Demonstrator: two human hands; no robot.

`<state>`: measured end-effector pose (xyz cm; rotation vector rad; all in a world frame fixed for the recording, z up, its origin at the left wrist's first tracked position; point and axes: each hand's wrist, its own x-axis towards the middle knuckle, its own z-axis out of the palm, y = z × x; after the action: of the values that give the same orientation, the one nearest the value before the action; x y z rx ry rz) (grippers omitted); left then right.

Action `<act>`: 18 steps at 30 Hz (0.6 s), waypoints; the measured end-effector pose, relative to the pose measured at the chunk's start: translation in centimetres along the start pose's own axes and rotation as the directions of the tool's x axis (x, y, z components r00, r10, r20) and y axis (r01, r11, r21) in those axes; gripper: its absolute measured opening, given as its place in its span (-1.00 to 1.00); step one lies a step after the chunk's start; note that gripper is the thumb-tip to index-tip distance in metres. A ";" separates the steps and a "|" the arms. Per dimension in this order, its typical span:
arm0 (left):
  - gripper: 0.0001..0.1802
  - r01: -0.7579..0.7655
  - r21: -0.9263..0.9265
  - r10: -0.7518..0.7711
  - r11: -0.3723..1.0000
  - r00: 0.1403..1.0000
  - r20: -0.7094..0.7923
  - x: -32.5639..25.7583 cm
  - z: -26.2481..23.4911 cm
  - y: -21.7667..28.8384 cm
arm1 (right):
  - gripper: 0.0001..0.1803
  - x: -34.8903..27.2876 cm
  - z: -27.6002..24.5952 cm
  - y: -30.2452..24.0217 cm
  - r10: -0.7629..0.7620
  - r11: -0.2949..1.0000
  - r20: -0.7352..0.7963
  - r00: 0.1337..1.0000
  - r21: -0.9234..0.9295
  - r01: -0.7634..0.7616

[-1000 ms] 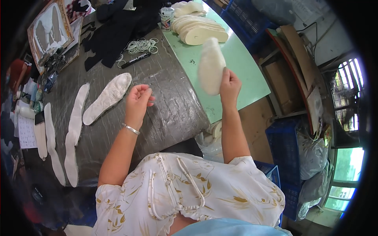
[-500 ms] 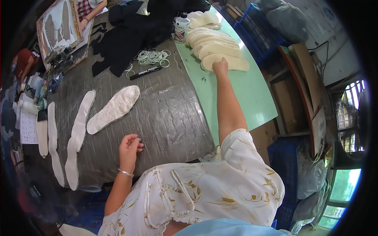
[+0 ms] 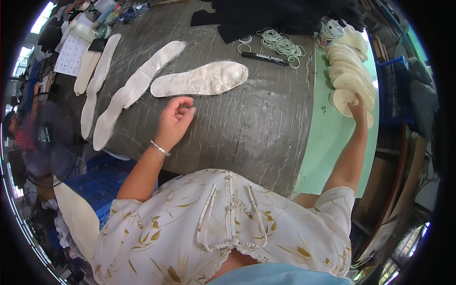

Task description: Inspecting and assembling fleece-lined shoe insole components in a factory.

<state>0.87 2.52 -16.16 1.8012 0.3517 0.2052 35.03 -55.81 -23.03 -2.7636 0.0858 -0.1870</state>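
Observation:
At the right, on the green tabletop, my right hand [image 3: 359, 110] has its fingers closed on the nearest cream insole [image 3: 340, 100] of an overlapping row. The other cream insoles [image 3: 349, 71] in that row stretch away behind it. My left hand [image 3: 176, 121] hovers over the dark table with loosely bent fingers, the thumb apart and nothing visible in it. Just beyond it lies a fuzzy white insole [image 3: 202, 80], sole shape flat on the table. To its left are a long, wavy white strip [image 3: 137, 85] and a narrower white strip [image 3: 98, 85].
Pale rubber bands [image 3: 280, 43] and a black marker [image 3: 264, 58] lie at the back of the dark table [image 3: 247, 128]. Black material [image 3: 270, 19] spreads behind them. A fan [image 3: 47, 135] and a blue crate [image 3: 102, 185] stand at the left, another blue crate [image 3: 396, 90] at the right.
The view has swung to the right, so the table's things sit differently in it. My right hand stays at the near end of the insole row; my left is closer to the fuzzy insole.

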 end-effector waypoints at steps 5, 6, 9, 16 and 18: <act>-0.62 -0.101 0.384 0.136 0.918 0.988 -0.067 3.8 -3.1 0.2 | -0.43 1.4 -2.7 1.8 -0.166 0.985 0.294 0.941 -0.005 0.175; -0.54 -0.147 0.507 0.193 0.850 0.980 -0.040 4.3 -3.5 0.1 | -0.51 1.1 -3.0 1.5 -0.119 0.987 0.357 0.927 -0.059 0.150; -0.36 -0.268 0.677 0.303 0.686 0.950 0.069 5.6 -4.3 -0.5 | -0.53 -0.8 -3.9 -0.2 -0.141 0.990 0.422 0.895 0.048 0.133; 0.09 -0.385 0.756 0.200 0.529 0.922 0.330 9.3 -4.5 -1.5 | -0.38 -3.9 -4.9 -3.6 -0.023 1.000 0.586 0.810 0.007 0.024; 0.05 -0.353 0.773 0.063 0.528 0.923 0.379 10.4 -4.5 -1.5 | -0.56 -4.1 -5.2 -3.7 -0.028 0.998 0.645 0.764 0.059 -0.014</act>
<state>9.03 10.51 -16.92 2.8067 -0.0409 -0.1204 30.32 -53.87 -17.33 -2.6024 -0.1117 0.7585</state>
